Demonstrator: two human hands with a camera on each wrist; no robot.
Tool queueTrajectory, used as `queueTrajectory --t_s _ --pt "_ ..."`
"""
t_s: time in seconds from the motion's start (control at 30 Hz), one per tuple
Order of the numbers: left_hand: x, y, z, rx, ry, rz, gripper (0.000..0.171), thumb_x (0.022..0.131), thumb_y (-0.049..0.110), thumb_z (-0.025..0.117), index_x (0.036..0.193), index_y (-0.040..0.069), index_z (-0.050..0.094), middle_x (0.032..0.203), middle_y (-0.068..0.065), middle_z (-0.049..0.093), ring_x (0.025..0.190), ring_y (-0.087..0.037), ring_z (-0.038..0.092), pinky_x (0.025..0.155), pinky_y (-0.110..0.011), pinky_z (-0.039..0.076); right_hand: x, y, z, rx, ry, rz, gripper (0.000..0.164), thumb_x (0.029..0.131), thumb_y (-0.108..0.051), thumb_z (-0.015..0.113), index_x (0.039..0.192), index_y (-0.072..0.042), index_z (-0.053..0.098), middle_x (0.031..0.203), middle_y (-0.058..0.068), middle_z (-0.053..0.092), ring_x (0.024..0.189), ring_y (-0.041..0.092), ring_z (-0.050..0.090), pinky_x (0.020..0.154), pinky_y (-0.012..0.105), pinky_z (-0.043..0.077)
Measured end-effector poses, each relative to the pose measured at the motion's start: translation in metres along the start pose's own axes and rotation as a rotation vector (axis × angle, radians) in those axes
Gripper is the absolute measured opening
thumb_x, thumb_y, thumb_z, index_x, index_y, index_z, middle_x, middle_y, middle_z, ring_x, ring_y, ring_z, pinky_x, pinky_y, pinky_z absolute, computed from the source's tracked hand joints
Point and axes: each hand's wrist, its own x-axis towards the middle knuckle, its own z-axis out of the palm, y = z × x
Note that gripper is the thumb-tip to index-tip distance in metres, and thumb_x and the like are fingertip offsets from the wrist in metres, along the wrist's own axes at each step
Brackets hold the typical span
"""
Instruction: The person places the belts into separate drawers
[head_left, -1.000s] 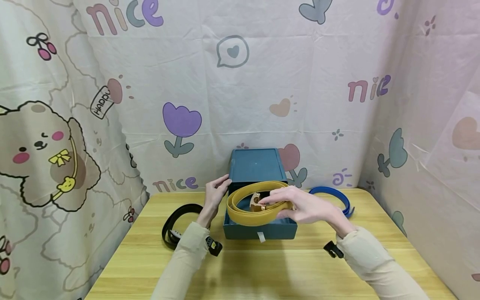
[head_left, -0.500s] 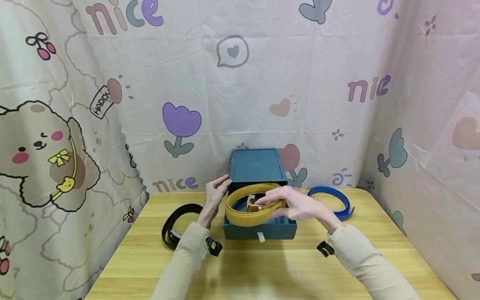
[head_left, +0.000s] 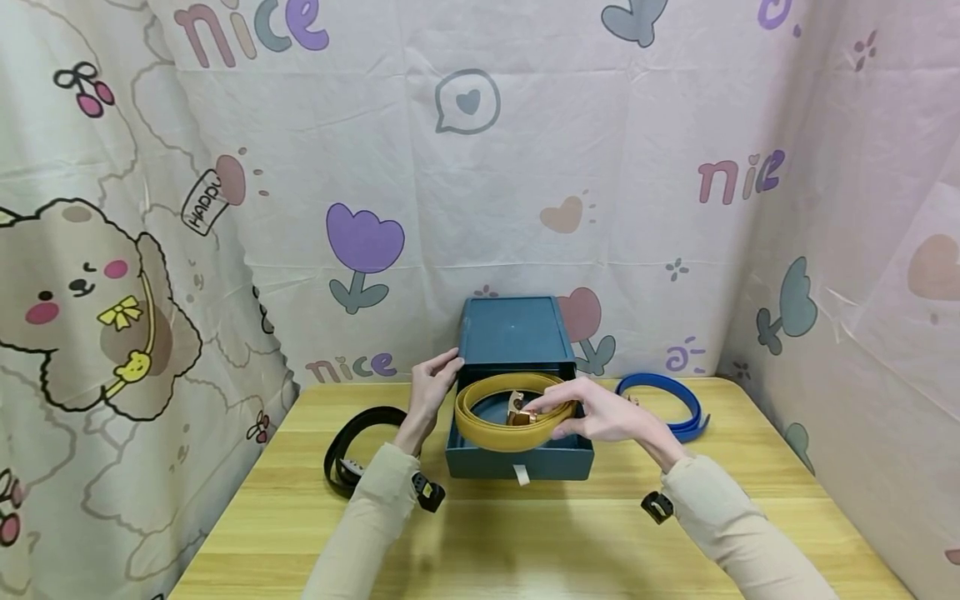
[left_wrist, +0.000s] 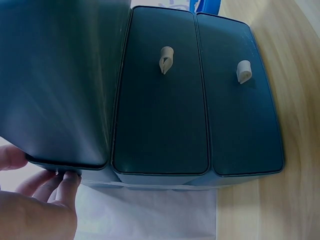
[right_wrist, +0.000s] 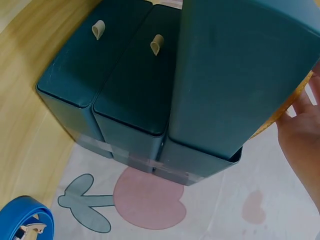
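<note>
In the head view I have the right hand (head_left: 603, 412) pinching a coiled, flat yellow belt with a gold-coloured buckle (head_left: 491, 437) over the pulled-out teal drawer (head_left: 555, 464) of a boxy teal cabinet (head_left: 513, 329); the left hand's (head_left: 431, 392) extended fingers touch the cabinet's left edge. In the left wrist view I see those fingertips against the cabinet's side. In the right wrist view the drawer hides most of the belt from me.
</note>
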Motion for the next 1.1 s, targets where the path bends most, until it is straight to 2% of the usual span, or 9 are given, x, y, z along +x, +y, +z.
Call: queueTrajectory --t_s 0.33,0.6,0.83,1.1 --pt "0.001 0.002 0.001 -0.003 0.019 -0.001 0.040 0.098 0.016 0.064 0.135 0.002 0.064 0.137 -0.021 0.063 0.126 -0.033 0.062 0.109 -0.042 0.050 -0.003 0.003 -0.001 -0.028 0.039 0.039 0.040 0.088 -0.010 0.076 0.128 -0.007 0.069 0.124 0.012 0.072 0.109 0.026 0.069 0.094 0.038 0.058" --pt "0.002 0.001 0.001 -0.001 0.013 0.005 0.040 0.098 0.015 0.064 0.135 0.003 0.064 0.138 -0.020 0.063 0.127 -0.033 0.062 0.109 -0.043 0.049 0.000 0.008 0.002 -0.063 0.073 0.024 0.039 0.088 -0.007 0.076 0.126 -0.009 0.070 0.121 0.009 0.074 0.105 0.023 0.070 0.092 0.038 0.058" --pt "0.000 0.002 0.002 0.000 0.015 -0.005 0.040 0.097 0.017 0.064 0.135 0.003 0.064 0.138 -0.021 0.063 0.126 -0.033 0.062 0.109 -0.043 0.050 0.004 0.011 0.004 -0.097 0.052 0.084 0.039 0.085 -0.007 0.078 0.124 -0.014 0.073 0.119 0.002 0.075 0.105 0.020 0.069 0.095 0.040 0.051" --pt "0.000 0.001 0.002 0.008 0.018 0.001 0.039 0.098 0.017 0.064 0.135 0.004 0.064 0.138 -0.020 0.063 0.125 -0.032 0.062 0.107 -0.041 0.051 0.010 0.016 0.003 -0.074 0.003 0.113 0.031 0.085 -0.008 0.079 0.115 -0.014 0.074 0.113 0.004 0.076 0.103 0.021 0.072 0.090 0.035 0.060"
